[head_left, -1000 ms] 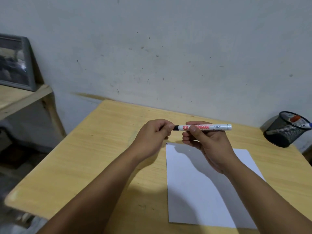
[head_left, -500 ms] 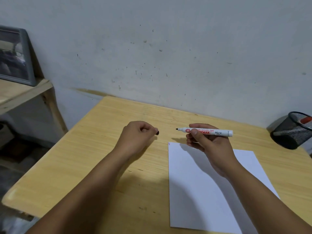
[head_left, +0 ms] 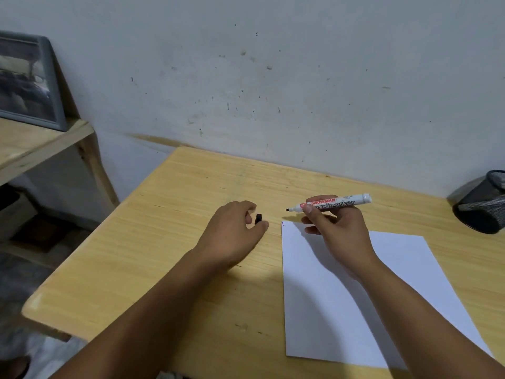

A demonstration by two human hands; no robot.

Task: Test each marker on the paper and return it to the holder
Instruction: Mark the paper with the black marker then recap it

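Observation:
My right hand [head_left: 336, 228] grips a white board marker [head_left: 332, 202] with red lettering, held nearly level above the far left corner of the white paper [head_left: 355, 302], its bare black tip pointing left. My left hand [head_left: 232, 233] rests low on the wooden table [head_left: 169, 242], left of the paper, with the marker's black cap [head_left: 258, 219] between thumb and fingers. A tiny red mark sits at the paper's top left corner. The black mesh holder [head_left: 483, 206] stands at the far right edge, partly cut off; its contents are out of view.
The table's back edge meets a scuffed white wall [head_left: 273, 77]. A lower wooden shelf [head_left: 35, 143] with a grey framed picture [head_left: 27, 80] stands at the left, past a gap. The table's left and front edges drop to the floor.
My left hand pulled the black cap off the marker and moved left and down to the table. My right hand tilted the uncapped marker slightly.

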